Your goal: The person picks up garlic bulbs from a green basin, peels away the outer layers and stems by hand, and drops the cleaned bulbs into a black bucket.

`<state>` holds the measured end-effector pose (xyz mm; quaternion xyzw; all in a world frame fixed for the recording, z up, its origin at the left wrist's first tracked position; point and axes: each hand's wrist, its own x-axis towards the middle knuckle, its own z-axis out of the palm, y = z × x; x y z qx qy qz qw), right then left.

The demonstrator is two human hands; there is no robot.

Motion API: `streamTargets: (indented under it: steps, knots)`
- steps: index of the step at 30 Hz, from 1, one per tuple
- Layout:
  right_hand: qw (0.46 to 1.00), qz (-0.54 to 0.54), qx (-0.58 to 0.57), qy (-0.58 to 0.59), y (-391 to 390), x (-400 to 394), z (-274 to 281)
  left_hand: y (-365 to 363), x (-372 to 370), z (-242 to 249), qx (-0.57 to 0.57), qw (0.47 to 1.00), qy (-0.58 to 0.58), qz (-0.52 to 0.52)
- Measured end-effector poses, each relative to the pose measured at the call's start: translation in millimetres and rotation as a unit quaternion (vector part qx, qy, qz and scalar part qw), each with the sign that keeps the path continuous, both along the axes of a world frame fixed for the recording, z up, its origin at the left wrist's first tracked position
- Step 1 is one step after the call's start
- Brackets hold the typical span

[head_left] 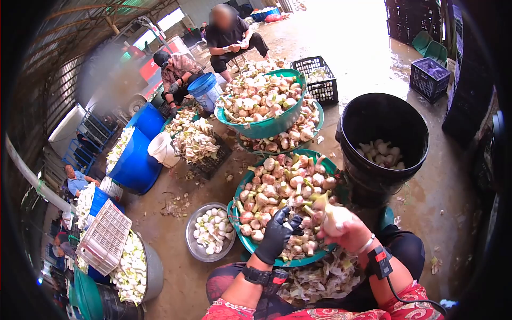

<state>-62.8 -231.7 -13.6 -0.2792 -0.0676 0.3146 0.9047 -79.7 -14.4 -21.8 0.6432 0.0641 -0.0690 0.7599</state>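
Observation:
My left hand (278, 234), in a dark glove, is over the front left of a green basin (250, 246) heaped with unpeeled garlic bulbs (269, 184). Its fingers are bent, and something small and pale shows at the fingertips, too small to name. My bare right hand (352, 233) is wrapped round a large pale garlic bulb (337, 221) above the basin's right side, its stem pointing up. Loose garlic skins (320, 280) lie below the basin, between my knees.
A metal bowl (208, 256) of peeled garlic stands left of the basin. At the back right is a tall black bucket (368, 176) holding some garlic. Another heaped green basin (261, 128) is beyond. Two people (232, 40) sit working farther back; blue barrels (140, 165) stand left.

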Motion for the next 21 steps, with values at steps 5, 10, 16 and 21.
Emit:
streamTargets:
  steps: [5, 10, 16, 21]
  knots:
    - [0.850, -0.125, -0.470, -0.200, 16, 1, -12, -20, -12, -6, -0.146, 0.986, 0.022, -0.083]
    - [0.977, -0.122, -0.164, -0.051, 17, 9, -31, -14, -4, 0, -0.042, 0.996, 0.007, -0.079]
    - [0.986, 0.019, 0.005, 0.163, 18, 24, -74, -11, -6, 4, -0.046, 0.994, -0.011, -0.102]
    - [0.958, -0.204, -0.201, 0.013, 19, 14, -30, 4, 4, -6, 0.160, 0.962, -0.178, -0.132]
